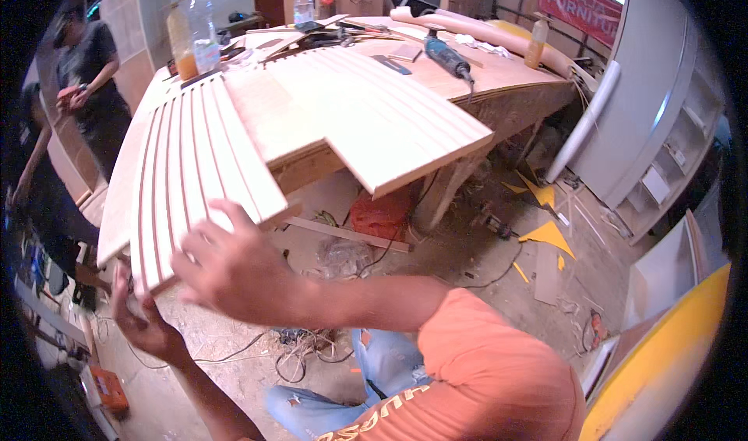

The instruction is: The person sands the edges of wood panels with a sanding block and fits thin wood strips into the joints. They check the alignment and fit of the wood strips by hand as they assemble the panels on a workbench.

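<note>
A pale wooden panel with long parallel grooves lies lengthwise on the left of the workbench, its near end jutting past the edge. My left hand is at that end's near left corner, fingers pointing up around the corner. My right hand is over the near end, fingers apart and bent, slightly blurred; whether the fingertips press on the wood I cannot tell. To the right lies a second grooved panel, which also overhangs the bench.
On the workbench are a blue power tool, a clear plastic bottle, a bottle of amber liquid and a long roll. Cables and yellow offcuts litter the floor. Another person stands at left.
</note>
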The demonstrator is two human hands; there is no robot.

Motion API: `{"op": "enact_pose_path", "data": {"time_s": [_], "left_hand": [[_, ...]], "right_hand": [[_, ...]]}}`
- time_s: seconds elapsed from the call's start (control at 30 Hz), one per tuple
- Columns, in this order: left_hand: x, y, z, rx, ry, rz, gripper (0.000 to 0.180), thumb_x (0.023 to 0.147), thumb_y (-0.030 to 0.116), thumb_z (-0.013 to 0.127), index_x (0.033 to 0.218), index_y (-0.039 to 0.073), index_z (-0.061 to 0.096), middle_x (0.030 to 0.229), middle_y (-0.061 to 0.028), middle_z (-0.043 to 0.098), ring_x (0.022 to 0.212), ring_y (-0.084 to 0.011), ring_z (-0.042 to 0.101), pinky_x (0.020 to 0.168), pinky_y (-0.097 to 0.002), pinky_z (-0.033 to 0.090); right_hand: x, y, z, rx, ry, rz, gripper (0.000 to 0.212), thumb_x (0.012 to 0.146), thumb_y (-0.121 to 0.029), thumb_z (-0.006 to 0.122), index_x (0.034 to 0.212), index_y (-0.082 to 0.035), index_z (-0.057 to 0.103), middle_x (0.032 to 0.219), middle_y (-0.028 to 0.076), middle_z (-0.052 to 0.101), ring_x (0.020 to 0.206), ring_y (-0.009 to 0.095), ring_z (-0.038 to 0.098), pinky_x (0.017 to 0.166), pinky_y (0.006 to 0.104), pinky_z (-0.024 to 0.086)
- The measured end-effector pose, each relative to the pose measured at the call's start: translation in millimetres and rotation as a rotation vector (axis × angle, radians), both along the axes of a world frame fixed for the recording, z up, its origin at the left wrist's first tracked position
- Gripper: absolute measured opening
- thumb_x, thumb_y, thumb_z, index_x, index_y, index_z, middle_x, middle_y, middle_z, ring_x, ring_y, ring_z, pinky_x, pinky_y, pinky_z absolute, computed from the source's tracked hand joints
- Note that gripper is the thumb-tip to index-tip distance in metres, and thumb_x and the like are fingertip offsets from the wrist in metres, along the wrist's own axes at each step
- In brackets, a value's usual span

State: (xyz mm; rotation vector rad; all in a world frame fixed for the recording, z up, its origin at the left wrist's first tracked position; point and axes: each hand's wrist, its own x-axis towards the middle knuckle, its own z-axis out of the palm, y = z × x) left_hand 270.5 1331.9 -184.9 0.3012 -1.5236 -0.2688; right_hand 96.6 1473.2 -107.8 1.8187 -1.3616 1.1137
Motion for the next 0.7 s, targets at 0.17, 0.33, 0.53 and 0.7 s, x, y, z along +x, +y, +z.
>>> {"op": "enact_pose_path", "data": {"time_s": [0.17,0.33,0.53,0.7], "left_hand": [[-23.3,66.5,51.4,-0.065,-0.682,0.235,0.045,0.086,0.017,0.077,0.129,0.006,0.065,0.132,-0.0121,0.063,0.127,-0.033,0.056,0.114,-0.0522,0.037],[-67.3,107.7,96.2,0.107,-0.979,0.003,0.065,0.08,0.009,0.076,0.141,0.004,0.054,0.141,-0.0161,0.053,0.136,-0.0383,0.045,0.115,-0.051,0.035],[-66.7,143.5,139.4,0.303,-1.266,0.086,0.073,0.083,0.011,0.072,0.149,-0.001,0.041,0.148,-0.0213,0.044,0.143,-0.0403,0.037,0.117,-0.0508,0.033],[-91.1,155.5,148.2,0.4,-1.256,0.169,0.072,0.083,0.007,0.071,0.148,-0.002,0.041,0.147,-0.0234,0.044,0.142,-0.0413,0.038,0.116,-0.0509,0.034]], "right_hand": [[-33.0,97.7,13.9,0.2,-0.198,0.141,0.028,0.082,-0.025,0.077,0.102,-0.008,0.068,0.092,0.007,0.061,0.091,0.025,0.062,0.089,0.0442,0.051],[-74.0,179.2,88.5,0.444,-0.531,-0.176,0.025,0.084,-0.023,0.074,0.103,-0.007,0.07,0.095,0.011,0.064,0.098,0.032,0.062,0.088,0.0451,0.05],[-187.9,219.2,182.2,0.362,-0.722,-0.538,0.018,0.085,-0.015,0.074,0.098,-0.004,0.068,0.089,0.013,0.066,0.089,0.032,0.063,0.08,0.0423,0.05],[-340.7,187.5,150.6,0.29,-1.052,-0.547,0.021,0.087,-0.012,0.074,0.101,0.0,0.065,0.084,0.014,0.065,0.07,0.024,0.065,0.066,0.038,0.052]]}}
